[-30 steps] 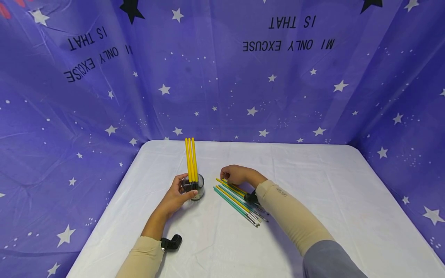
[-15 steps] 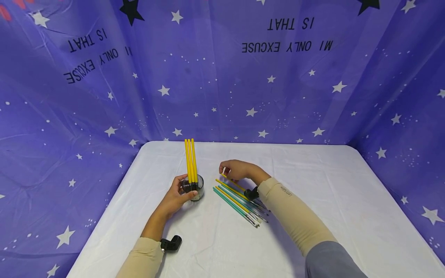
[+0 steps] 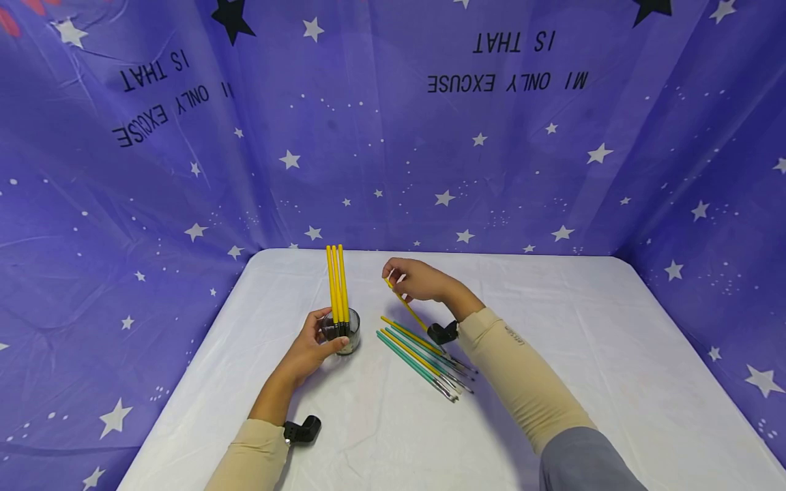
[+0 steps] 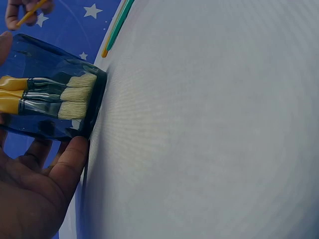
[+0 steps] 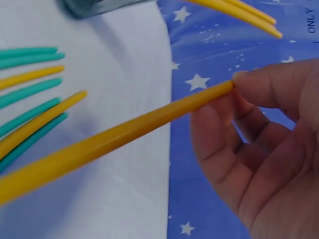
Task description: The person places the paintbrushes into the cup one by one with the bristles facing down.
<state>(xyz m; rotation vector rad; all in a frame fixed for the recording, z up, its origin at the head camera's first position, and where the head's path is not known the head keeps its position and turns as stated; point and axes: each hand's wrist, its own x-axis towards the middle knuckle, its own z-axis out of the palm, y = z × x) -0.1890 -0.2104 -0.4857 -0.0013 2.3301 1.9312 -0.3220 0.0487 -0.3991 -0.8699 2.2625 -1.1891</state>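
My left hand [image 3: 310, 351] grips a clear glass [image 3: 353, 335] standing on the white table, fingers and thumb round its sides. Three yellow-handled paintbrushes [image 3: 336, 286] lean in it, handles up; the left wrist view shows their pale flat bristles [image 4: 77, 102] down at the glass bottom. To the right, my right hand [image 3: 422, 280] pinches a yellow paintbrush [image 5: 124, 130] by the tip of its handle, between thumb and fingers. That brush slants down toward the wrist, its bristle end hidden behind the wrist camera in the head view. Below it lies a spread of green and yellow paintbrushes [image 3: 410, 354].
The loose brushes lie side by side on the white tablecloth [image 3: 368, 436], handle ends toward the glass and bristles toward me. A purple star-printed curtain [image 3: 393, 136] rises behind the table's far edge and along both sides.
My right hand has risen up and away from the spread of brushes, lifting one yellow paintbrush by its handle end. The left hand and glass have stayed in place.
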